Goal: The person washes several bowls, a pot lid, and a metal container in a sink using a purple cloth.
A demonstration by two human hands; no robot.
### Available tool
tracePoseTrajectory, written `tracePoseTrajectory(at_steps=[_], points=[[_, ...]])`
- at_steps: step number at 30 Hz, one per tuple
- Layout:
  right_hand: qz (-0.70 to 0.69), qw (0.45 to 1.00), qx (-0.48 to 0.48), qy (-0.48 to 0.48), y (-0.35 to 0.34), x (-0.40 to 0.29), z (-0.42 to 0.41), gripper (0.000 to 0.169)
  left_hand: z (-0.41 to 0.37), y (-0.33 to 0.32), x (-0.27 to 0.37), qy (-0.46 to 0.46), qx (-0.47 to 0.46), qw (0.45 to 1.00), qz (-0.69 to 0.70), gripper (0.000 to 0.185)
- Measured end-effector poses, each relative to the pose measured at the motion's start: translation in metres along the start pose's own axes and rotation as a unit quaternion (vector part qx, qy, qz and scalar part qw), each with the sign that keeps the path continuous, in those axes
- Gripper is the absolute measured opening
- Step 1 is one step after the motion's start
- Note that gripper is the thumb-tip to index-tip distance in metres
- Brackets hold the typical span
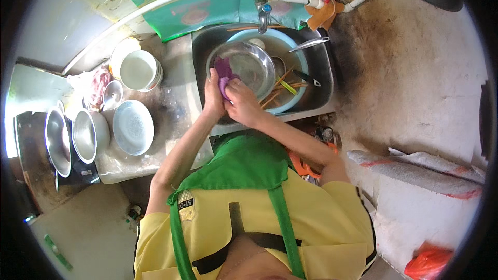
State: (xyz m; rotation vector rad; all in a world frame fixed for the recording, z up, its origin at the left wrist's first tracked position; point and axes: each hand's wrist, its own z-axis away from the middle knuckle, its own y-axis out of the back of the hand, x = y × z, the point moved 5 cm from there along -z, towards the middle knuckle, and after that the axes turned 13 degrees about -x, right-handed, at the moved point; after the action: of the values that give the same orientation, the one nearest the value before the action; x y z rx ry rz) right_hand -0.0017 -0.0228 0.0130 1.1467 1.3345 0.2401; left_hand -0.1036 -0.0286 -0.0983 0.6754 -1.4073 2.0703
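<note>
A shiny metal basin (255,72) is tilted over the sink, above a light blue plastic tub (303,60). My left hand (213,93) grips the metal basin by its near left rim. Bunched in my right hand (243,101) is a purple cloth (225,69), pressed against the same rim close to my left hand. Murky water fills the tub, with several chopsticks (272,96), a black-handled utensil (307,78) and a metal-handled utensil (310,44) resting in it or across its edge. A pale round object (256,42) shows behind the basin.
A metal faucet (263,19) hangs over the sink (330,74). On the left counter (175,124) stand stacked white bowls (139,70), a pale blue bowl (133,127), a small cup (113,95) and two metal pots, one (84,136) nearer. A grey towel (420,171) lies at right.
</note>
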Motion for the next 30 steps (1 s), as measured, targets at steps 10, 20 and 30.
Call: tracePoseTrajectory(at_steps=[10,20,30], points=[[0.083,0.997,0.0,0.007,0.043,0.055,-0.032,0.037,0.027,-0.047,0.054,0.058,0.037,0.972,-0.224,0.046],[0.071,0.967,-0.243,-0.025,0.062,0.008,-0.002,0.028,0.021,-0.008,0.064,0.059,0.051,0.966,-0.248,0.061],[-0.208,0.968,-0.132,-0.033,0.002,0.03,-0.011,0.024,0.009,-0.006,0.072,-0.026,0.082,0.92,-0.381,0.058]])
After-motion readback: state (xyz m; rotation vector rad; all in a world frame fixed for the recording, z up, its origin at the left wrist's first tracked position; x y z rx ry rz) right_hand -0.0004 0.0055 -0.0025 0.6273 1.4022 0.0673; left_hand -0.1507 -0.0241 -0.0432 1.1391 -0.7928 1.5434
